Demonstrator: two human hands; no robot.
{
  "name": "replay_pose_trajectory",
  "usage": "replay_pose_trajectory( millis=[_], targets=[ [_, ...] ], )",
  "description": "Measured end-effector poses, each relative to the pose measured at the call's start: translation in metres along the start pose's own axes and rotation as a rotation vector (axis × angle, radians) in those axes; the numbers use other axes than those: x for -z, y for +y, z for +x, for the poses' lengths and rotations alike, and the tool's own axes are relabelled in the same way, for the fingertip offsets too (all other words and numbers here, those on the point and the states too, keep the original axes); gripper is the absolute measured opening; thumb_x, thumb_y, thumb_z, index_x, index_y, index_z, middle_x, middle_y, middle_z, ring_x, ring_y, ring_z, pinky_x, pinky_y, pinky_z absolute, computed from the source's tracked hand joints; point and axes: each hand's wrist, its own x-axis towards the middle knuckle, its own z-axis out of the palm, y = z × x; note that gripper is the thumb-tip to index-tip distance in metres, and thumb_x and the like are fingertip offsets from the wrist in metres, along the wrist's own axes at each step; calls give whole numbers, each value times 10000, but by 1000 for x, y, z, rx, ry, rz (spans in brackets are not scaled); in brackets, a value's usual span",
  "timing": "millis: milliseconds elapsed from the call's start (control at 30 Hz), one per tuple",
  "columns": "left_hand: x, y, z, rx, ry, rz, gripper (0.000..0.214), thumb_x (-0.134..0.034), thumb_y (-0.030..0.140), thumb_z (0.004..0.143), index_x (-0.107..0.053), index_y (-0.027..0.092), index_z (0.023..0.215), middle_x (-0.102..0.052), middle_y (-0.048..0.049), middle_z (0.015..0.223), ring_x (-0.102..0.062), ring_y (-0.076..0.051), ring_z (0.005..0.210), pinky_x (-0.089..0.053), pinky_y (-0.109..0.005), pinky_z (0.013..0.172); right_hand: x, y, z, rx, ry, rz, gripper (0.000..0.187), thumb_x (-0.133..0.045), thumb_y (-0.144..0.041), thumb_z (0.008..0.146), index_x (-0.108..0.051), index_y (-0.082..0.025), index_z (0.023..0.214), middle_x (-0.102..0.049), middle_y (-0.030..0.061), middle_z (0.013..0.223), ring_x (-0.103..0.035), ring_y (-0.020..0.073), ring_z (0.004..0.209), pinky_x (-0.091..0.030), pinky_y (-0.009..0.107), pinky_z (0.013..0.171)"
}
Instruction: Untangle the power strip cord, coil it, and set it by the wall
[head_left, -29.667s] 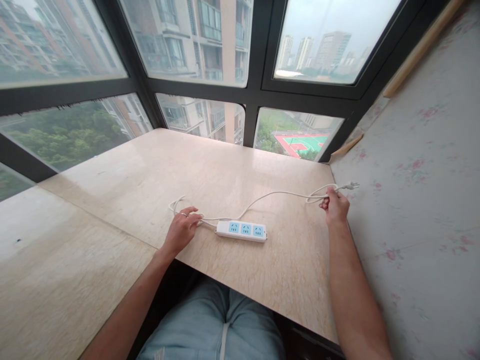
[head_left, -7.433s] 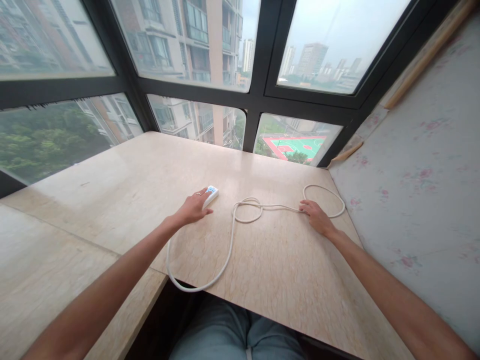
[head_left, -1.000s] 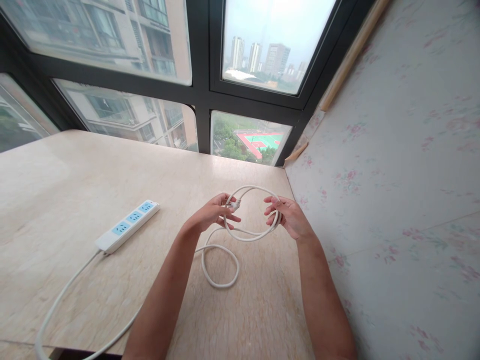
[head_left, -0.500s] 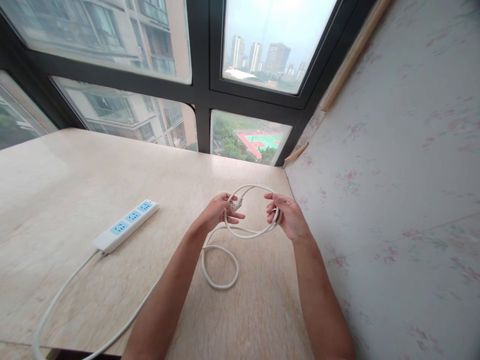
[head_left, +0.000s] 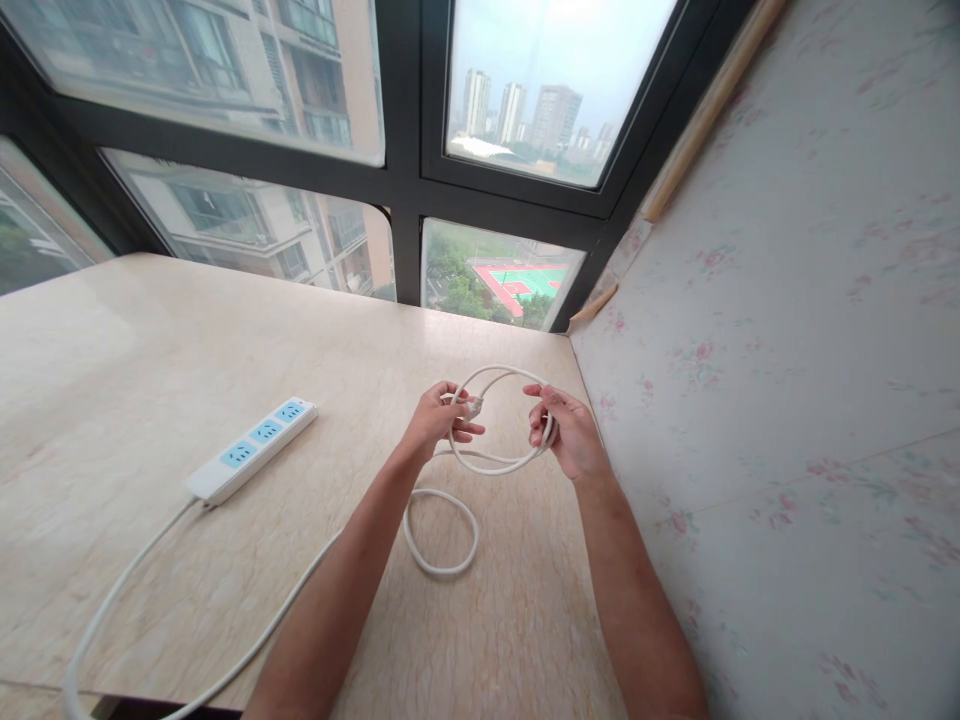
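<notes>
Above the sill, a white power cord [head_left: 491, 471] is looped between my two hands. My left hand [head_left: 439, 418] holds the plug end, the white plug [head_left: 472, 407] sitting between thumb and fingers, with its lower fingers stretched out inside the loop. My right hand [head_left: 568, 430] is closed around the strands at the right side of the loop. A further loop of the cord lies on the surface below my hands. To the left lies the white power strip [head_left: 255, 450] with blue socket faces, its cord running down past the front edge and back under my left forearm.
The marble-patterned sill [head_left: 172, 350] spreads out under everything. Dark window frames [head_left: 405, 240] rise at its back. A flower-papered wall [head_left: 750, 400] stands close on the right, with a peeling strip [head_left: 595, 307] near the corner.
My right hand has moved slightly left, toward my left hand, with the cord strands in it. My left hand has shifted only a little. The power strip is where it was.
</notes>
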Motion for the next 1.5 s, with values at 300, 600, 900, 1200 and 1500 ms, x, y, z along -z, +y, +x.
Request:
replay_pose_trajectory(
  millis=[300,600,900,1200,1500],
  targets=[
    [7,-3,-1,-20,-106,433,386,-690,399,733,-545,166,1005,-678,-51,738,-661,-190,545,-462,-250,488,-4,0,-3,-33,-91,20,433,-697,-548,757,-649,-159,943,-504,-71,491,-353,38,312,-285,177,319],
    [12,5,-7,-272,-157,557,328,-636,441,768,-710,159,918,-708,-70,842,-641,-198,767,-462,-266,668,-6,-10,-10,-21,-135,70,378,-708,-513,766,-655,-158,887,-411,-96,460,-191,5,308,-159,171,318],
    [12,9,-13,-108,-501,90,392,-658,463,794,-592,170,1046,-699,-106,902,-656,-210,827,-482,-318,739,-7,-13,-11,-42,-140,96,352,-712,-492,770,-653,-163,880,-396,-99,462,-173,4,313,-138,170,327],
    [13,-4,0,51,-589,-361,610,-449,741,804,-575,146,762,-446,19,513,-479,-114,442,-392,-240,483,-9,-1,-8,-36,-137,82,364,-705,-482,789,-676,-150,937,-420,-88,491,-200,-3,325,-129,170,337],
    [-6,1,1,-130,-144,-443,492,-621,596,795,-401,190,626,-250,99,443,-293,-54,344,-280,-191,379,-7,-1,-6,-20,-88,59,377,-756,-407,745,-683,-167,1026,-685,26,780,-633,116,639,-490,224,575]
  ],
)
